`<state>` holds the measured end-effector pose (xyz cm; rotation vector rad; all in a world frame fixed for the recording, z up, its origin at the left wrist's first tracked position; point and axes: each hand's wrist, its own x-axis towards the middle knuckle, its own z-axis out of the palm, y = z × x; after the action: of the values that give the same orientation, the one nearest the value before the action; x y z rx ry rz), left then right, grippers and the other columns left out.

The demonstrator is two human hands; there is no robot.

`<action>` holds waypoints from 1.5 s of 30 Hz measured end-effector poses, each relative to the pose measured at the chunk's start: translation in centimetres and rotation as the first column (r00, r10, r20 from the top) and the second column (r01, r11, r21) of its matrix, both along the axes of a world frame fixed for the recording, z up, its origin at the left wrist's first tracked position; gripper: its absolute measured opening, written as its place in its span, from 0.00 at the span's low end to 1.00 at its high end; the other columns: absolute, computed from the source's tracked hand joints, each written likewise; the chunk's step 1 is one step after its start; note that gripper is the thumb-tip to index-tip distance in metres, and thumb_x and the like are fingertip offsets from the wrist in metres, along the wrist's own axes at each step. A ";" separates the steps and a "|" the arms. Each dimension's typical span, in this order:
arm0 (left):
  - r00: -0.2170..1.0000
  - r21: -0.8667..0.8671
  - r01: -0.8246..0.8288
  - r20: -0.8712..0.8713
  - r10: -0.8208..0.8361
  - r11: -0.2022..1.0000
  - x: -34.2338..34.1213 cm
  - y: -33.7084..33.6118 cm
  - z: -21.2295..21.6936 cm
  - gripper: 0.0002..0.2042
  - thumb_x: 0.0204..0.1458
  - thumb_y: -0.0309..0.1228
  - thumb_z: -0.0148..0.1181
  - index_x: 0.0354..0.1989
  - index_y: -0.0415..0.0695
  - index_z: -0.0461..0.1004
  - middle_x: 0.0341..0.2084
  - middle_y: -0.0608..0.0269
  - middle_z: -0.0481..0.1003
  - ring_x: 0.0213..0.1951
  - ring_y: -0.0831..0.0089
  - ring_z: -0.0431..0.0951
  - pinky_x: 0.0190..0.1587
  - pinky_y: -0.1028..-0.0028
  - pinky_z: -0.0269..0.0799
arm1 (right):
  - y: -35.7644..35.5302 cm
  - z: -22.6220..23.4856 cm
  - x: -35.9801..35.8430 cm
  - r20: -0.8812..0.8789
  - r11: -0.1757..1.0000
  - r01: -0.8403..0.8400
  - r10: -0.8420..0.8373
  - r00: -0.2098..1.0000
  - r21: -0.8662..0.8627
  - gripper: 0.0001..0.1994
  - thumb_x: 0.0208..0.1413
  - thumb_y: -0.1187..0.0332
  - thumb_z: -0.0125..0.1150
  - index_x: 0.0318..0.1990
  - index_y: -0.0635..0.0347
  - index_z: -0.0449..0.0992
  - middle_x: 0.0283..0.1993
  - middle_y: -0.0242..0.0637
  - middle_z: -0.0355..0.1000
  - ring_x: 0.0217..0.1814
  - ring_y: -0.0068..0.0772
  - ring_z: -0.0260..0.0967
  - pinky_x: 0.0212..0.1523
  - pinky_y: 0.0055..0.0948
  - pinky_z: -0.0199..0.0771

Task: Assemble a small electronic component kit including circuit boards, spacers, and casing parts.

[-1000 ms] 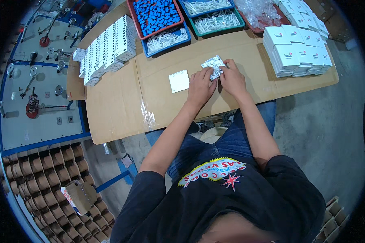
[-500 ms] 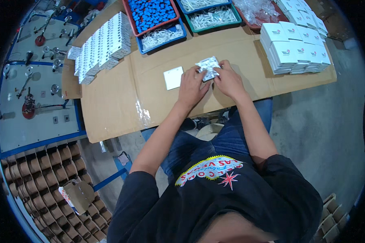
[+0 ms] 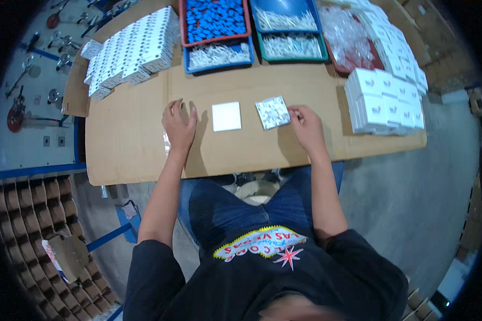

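A shallow white square box (image 3: 273, 113), filled with pale and grey small pieces that I cannot make out singly, lies on the cardboard-covered table, turned slightly askew. My right hand (image 3: 307, 128) is at its right edge, with thumb and curled fingers closed on that edge. Left of the box lies a flat plain white square (image 3: 226, 116), apart from both hands; it looks like a box lid. Further left, my left hand (image 3: 179, 127) rests over the cardboard with its fingers apart and nothing in it.
Rows of small white boxes (image 3: 136, 45) stand at the back left. Trays hold blue parts (image 3: 215, 20), white plastic pieces (image 3: 219, 55) and clear plastic bags (image 3: 348, 40). Stacked white square boxes (image 3: 385, 101) fill the right side. The cardboard's front edge (image 3: 219, 174) is near my lap.
My left hand has let go of the filled box and moved left, past the white square. My right hand has shifted from its top to its right edge. The view has also shifted.
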<state>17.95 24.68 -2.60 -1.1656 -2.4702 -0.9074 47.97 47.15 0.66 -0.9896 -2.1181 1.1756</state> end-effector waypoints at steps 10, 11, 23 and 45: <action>0.989 -0.159 -0.148 -0.035 0.144 0.976 -1.6 -1.1 -0.1 0.26 0.54 0.49 0.65 0.56 0.46 0.73 0.55 0.52 0.70 0.60 0.53 0.67 0.64 0.54 0.59 | 4.5 5.0 -12.7 -0.065 0.978 -0.191 0.197 0.978 0.081 0.09 0.64 0.69 0.63 0.46 0.63 0.82 0.39 0.35 0.81 0.36 0.23 0.75 0.38 0.25 0.74; 0.989 -0.172 -0.144 -0.042 0.139 0.975 -1.5 -0.8 -0.2 0.27 0.53 0.49 0.65 0.56 0.46 0.74 0.56 0.53 0.70 0.61 0.53 0.66 0.64 0.54 0.59 | 6.2 5.7 -14.5 -0.063 0.974 -0.207 0.214 0.975 0.093 0.09 0.64 0.69 0.62 0.47 0.64 0.82 0.40 0.35 0.81 0.37 0.23 0.75 0.39 0.25 0.75; 0.990 -0.165 -0.136 0.000 0.138 0.977 -2.1 -0.3 0.9 0.27 0.50 0.48 0.65 0.54 0.45 0.74 0.56 0.52 0.69 0.61 0.54 0.65 0.64 0.52 0.57 | 22.1 8.6 -40.4 0.102 0.749 -0.154 0.115 0.988 0.644 0.14 0.60 0.63 0.61 0.51 0.53 0.81 0.45 0.48 0.81 0.49 0.53 0.79 0.49 0.47 0.79; 0.983 -0.200 -0.166 0.047 0.179 0.966 -2.2 -2.0 0.7 0.26 0.51 0.46 0.64 0.55 0.44 0.73 0.58 0.52 0.68 0.63 0.53 0.64 0.65 0.51 0.57 | 19.0 8.3 -48.9 -0.293 0.978 -0.079 0.020 0.956 -0.192 0.27 0.57 0.71 0.63 0.65 0.59 0.71 0.40 0.43 0.79 0.34 0.36 0.75 0.39 0.39 0.77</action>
<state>15.72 22.68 -1.87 -0.9709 -2.7130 -0.6770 -0.93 66.20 8.97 -0.7943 -1.8285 1.4869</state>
